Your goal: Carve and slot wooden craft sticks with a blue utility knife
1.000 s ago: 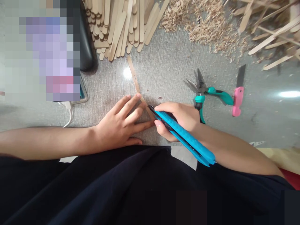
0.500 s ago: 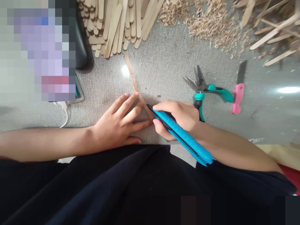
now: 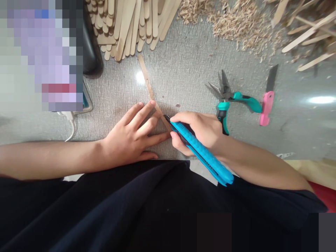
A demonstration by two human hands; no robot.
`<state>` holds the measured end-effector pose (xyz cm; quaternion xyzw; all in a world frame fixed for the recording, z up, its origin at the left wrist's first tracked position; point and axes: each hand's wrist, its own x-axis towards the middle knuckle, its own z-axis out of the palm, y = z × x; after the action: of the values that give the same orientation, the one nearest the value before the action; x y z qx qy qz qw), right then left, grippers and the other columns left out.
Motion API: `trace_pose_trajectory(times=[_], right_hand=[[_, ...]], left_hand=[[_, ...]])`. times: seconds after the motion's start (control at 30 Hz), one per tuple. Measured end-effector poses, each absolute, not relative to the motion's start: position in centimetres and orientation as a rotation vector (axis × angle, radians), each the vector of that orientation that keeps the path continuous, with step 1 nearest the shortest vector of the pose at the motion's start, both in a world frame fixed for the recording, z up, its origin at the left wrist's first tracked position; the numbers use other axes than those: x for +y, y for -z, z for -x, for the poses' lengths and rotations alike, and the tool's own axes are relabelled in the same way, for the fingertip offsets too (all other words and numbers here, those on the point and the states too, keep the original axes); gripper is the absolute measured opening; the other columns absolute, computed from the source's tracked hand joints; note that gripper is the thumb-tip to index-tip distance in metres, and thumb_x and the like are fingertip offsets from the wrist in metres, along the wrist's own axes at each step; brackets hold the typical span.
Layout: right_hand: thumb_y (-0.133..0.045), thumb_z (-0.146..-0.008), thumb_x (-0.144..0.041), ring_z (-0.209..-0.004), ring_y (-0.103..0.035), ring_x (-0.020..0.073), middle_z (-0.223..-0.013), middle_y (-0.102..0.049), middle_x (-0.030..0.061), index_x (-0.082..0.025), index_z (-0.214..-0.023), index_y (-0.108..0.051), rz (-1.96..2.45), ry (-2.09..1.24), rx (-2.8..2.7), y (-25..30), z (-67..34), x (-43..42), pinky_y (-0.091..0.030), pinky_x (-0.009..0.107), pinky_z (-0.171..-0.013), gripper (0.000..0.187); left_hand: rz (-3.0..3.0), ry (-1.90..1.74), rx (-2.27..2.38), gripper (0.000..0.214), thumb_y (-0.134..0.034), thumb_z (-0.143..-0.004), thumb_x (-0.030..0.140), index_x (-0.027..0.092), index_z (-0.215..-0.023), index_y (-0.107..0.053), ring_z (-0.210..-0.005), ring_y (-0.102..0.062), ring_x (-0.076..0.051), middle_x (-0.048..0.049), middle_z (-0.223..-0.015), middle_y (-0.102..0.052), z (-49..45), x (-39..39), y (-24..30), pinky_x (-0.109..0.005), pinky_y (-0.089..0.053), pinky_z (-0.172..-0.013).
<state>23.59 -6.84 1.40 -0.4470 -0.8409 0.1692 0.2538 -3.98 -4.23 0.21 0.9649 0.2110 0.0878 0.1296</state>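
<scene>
My left hand point(image 3: 131, 138) lies flat on the grey mat with fingers spread, pressing down the near end of a thin wooden stick point(image 3: 147, 79) that runs away from me. My right hand point(image 3: 201, 131) is closed around a blue utility knife point(image 3: 203, 154). The knife's black tip sits on the stick just right of my left fingertips. The stick's near end is partly hidden under both hands.
A pile of wooden sticks point(image 3: 131, 24) lies at the far edge, wood shavings point(image 3: 231, 24) and loose sticks to the right. Teal pliers point(image 3: 231, 99) and a pink-handled blade point(image 3: 267, 101) rest right of my hand. A black object point(image 3: 90, 49) and white cable point(image 3: 69, 124) sit left.
Both hands keep their places on the stick. The knife handle has edged slightly toward me and left; the view has shifted a little.
</scene>
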Motion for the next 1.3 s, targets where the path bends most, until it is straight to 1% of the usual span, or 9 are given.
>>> trace_pose_trajectory(times=[0.13, 0.23, 0.47, 0.6, 0.73, 0.87, 0.97, 1.07, 1.3], right_hand=[[-0.064, -0.106, -0.026, -0.063, -0.072, 0.0153, -0.081, -0.076, -0.0065, -0.028, -0.128, -0.061, 1.230, -0.469, -2.304, -1.52, -23.64, -6.75, -0.061, 0.032, -0.063, 0.022], [-0.064, -0.106, -0.024, -0.062, -0.072, 0.0149, -0.084, -0.078, -0.0053, -0.028, -0.129, -0.061, 1.205, -0.463, -2.316, -1.52, -23.66, -6.68, -0.061, 0.033, -0.062, 0.023], [-0.061, -0.105, -0.020, -0.069, -0.076, 0.0159, -0.086, -0.077, -0.0041, -0.027, -0.126, -0.059, 1.160, -0.457, -2.330, -1.59, -23.58, -6.45, -0.066, 0.031, -0.068, 0.022], [-0.061, -0.104, -0.020, -0.072, -0.078, 0.0155, -0.087, -0.077, -0.0029, -0.025, -0.125, -0.058, 1.139, -0.465, -2.338, -1.65, -23.63, -6.37, -0.066, 0.029, -0.070, 0.022], [-0.061, -0.104, -0.020, -0.072, -0.079, 0.0170, -0.089, -0.080, -0.0030, -0.027, -0.126, -0.058, 1.138, -0.468, -2.356, -1.81, -23.62, -6.30, -0.065, 0.032, -0.066, 0.023], [-0.061, -0.103, -0.019, -0.070, -0.078, 0.0168, -0.085, -0.077, -0.0038, -0.027, -0.125, -0.058, 1.125, -0.475, -2.361, -1.87, -23.61, -6.23, -0.065, 0.031, -0.066, 0.023], [-0.063, -0.102, -0.018, -0.070, -0.078, 0.0174, -0.087, -0.079, -0.0041, -0.029, -0.127, -0.058, 1.126, -0.504, -2.361, -1.81, -23.73, -6.27, -0.066, 0.032, -0.067, 0.028], [-0.063, -0.101, -0.020, -0.071, -0.078, 0.0185, -0.089, -0.080, -0.0042, -0.030, -0.130, -0.058, 1.144, -0.521, -2.362, -1.74, -23.86, -6.38, -0.065, 0.033, -0.068, 0.031], [-0.062, -0.101, -0.016, -0.067, -0.073, 0.0177, -0.083, -0.075, -0.0040, -0.027, -0.125, -0.056, 1.109, -0.482, -2.375, -1.80, -23.83, -6.37, -0.062, 0.032, -0.064, 0.027]], left_hand=[[-2.794, -0.239, 0.627, 0.081, -0.084, -0.096, 0.075, 0.036, -0.165, -0.065, -0.169, -0.054, -0.048, -0.0138, -0.164, -0.065, 3.98, -4.25, -0.29, -0.066, -0.050, -0.139], [-2.783, -0.245, 0.627, 0.084, -0.085, -0.096, 0.074, 0.037, -0.168, -0.062, -0.169, -0.054, -0.048, -0.0143, -0.166, -0.064, 3.97, -4.27, -0.29, -0.067, -0.050, -0.139], [-2.760, -0.234, 0.633, 0.081, -0.084, -0.098, 0.073, 0.037, -0.167, -0.063, -0.171, -0.051, -0.048, -0.0138, -0.168, -0.062, 4.00, -4.28, -0.19, -0.067, -0.048, -0.141], [-2.768, -0.269, 0.624, 0.081, -0.084, -0.097, 0.074, 0.035, -0.166, -0.064, -0.169, -0.053, -0.048, -0.0149, -0.168, -0.061, 4.00, -4.25, -0.09, -0.066, -0.049, -0.140], [-2.781, -0.300, 0.630, 0.081, -0.084, -0.097, 0.075, 0.035, -0.165, -0.065, -0.167, -0.056, -0.048, -0.0151, -0.166, -0.063, 3.97, -4.23, -0.01, -0.066, -0.051, -0.139], [-2.770, -0.308, 0.622, 0.081, -0.083, -0.098, 0.075, 0.034, -0.166, -0.064, -0.168, -0.056, -0.048, -0.0156, -0.167, -0.062, 4.01, -4.23, 0.10, -0.067, -0.051, -0.138], [-2.752, -0.310, 0.623, 0.081, -0.081, -0.100, 0.075, 0.035, -0.168, -0.061, -0.169, -0.054, -0.048, -0.0149, -0.168, -0.061, 4.05, -4.26, 0.24, -0.068, -0.050, -0.139], [-2.756, -0.331, 0.617, 0.082, -0.078, -0.101, 0.077, 0.033, -0.169, -0.061, -0.168, -0.055, -0.049, -0.0159, -0.166, -0.062, 4.05, -4.27, 0.31, -0.068, -0.050, -0.139], [-2.782, -0.295, 0.617, 0.086, -0.084, -0.097, 0.074, 0.033, -0.169, -0.060, -0.168, -0.056, -0.048, -0.0154, -0.163, -0.064, 3.99, -4.24, 0.11, -0.067, -0.049, -0.140]])
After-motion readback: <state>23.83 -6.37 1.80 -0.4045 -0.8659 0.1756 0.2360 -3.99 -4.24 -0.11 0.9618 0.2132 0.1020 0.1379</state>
